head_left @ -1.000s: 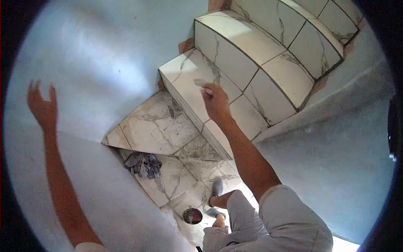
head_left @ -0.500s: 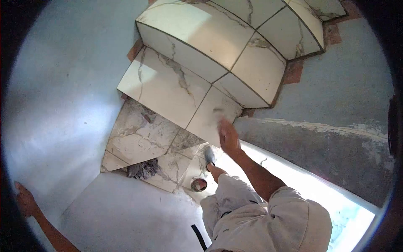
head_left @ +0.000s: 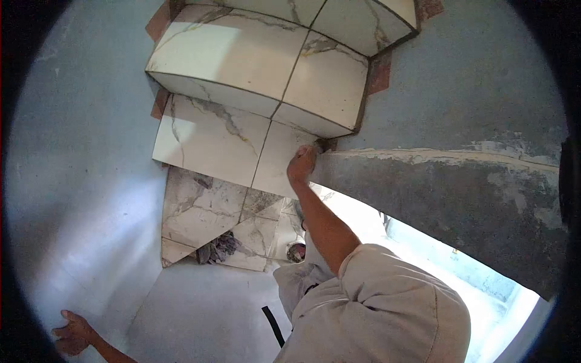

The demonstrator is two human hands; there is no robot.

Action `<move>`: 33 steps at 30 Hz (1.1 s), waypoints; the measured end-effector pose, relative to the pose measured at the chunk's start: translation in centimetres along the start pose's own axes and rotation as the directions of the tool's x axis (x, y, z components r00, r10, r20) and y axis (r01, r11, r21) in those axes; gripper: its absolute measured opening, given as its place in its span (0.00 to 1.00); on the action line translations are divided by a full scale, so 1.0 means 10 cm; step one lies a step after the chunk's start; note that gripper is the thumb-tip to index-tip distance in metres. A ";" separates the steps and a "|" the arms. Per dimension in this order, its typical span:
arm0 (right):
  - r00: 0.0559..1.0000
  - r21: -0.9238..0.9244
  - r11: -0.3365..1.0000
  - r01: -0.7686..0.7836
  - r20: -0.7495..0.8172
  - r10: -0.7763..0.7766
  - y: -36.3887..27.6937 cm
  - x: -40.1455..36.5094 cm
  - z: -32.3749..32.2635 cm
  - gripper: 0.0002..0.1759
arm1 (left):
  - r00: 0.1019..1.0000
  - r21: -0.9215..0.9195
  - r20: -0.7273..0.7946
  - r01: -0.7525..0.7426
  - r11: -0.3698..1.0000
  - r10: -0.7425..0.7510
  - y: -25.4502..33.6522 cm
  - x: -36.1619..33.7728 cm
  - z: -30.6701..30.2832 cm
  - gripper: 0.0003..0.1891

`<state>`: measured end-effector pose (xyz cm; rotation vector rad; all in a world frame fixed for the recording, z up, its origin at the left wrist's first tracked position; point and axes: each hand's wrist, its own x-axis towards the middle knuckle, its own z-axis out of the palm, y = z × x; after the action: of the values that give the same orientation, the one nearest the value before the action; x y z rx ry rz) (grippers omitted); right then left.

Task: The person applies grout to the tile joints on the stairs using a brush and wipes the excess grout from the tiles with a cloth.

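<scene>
My right hand (head_left: 301,164) reaches to the right end of a white marble-patterned tread tile (head_left: 209,134), beside the inner corner at the wall. Its fingers are closed round something small and dark that I cannot make out. Just above it is the curved riser of a higher step (head_left: 230,91). At the lower left, my left hand (head_left: 74,333) is by the pale blue wall (head_left: 78,230), its fingers partly spread and holding nothing visible. Whether its palm presses on the wall cannot be made out.
Below lie dusty tiles (head_left: 200,212), a crumpled dark cloth (head_left: 216,247) and a small round container (head_left: 296,252). A rough grey wall band (head_left: 423,193) runs along the right. Reddish-brown patches (head_left: 379,74) edge the steps.
My right hand has moved up and left to the tile's corner by the wall. My left hand has come lower and further into view. The whole view has shifted and turned.
</scene>
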<state>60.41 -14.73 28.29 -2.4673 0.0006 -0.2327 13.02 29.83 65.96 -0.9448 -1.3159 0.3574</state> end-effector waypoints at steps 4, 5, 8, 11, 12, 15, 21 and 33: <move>0.988 0.064 0.987 -0.147 -0.028 0.149 -0.22 0.13 -0.16 0.05 | 0.848 -0.643 -0.430 -0.045 0.765 -0.311 0.18 0.03 0.64 0.41; 0.985 0.079 0.983 -0.167 -0.018 0.169 -0.25 0.14 -0.21 0.06 | 0.846 -0.643 -0.434 -0.049 0.765 -0.311 0.17 0.03 0.65 0.41; 0.940 0.097 0.939 -0.331 -0.049 0.337 -0.20 0.26 -0.02 0.08 | 0.798 -0.588 -0.524 -0.087 0.804 -0.297 0.12 0.04 0.59 0.40; 0.905 0.192 0.885 -0.424 0.067 0.419 -0.41 0.19 -0.11 0.11 | 0.785 -0.573 -0.557 -0.125 0.810 -0.272 0.08 -0.01 0.44 0.38; 0.903 0.190 0.883 -0.428 0.065 0.424 -0.37 0.21 -0.12 0.11 | 0.775 -0.590 -0.561 -0.127 0.797 -0.291 0.07 -0.01 0.37 0.37; 0.951 0.086 0.954 -0.288 -0.096 0.295 -0.22 0.28 0.04 0.12 | 0.790 -0.552 -0.553 -0.108 0.827 -0.266 0.05 0.02 0.39 0.38; 0.798 0.258 0.762 -0.594 0.067 0.599 -0.55 0.45 -0.09 0.11 | 0.815 -0.653 -0.513 -0.167 0.739 -0.269 0.00 -0.08 0.02 0.41; 0.990 -0.078 0.989 0.126 0.065 -0.121 0.09 -0.04 0.00 0.14 | 0.808 -0.657 -0.492 -0.101 0.747 -0.323 0.03 -0.03 0.13 0.39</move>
<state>60.08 -15.42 27.66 -2.5582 -0.1723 -0.2151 11.82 30.32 65.47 -1.4142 -0.9012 -0.5346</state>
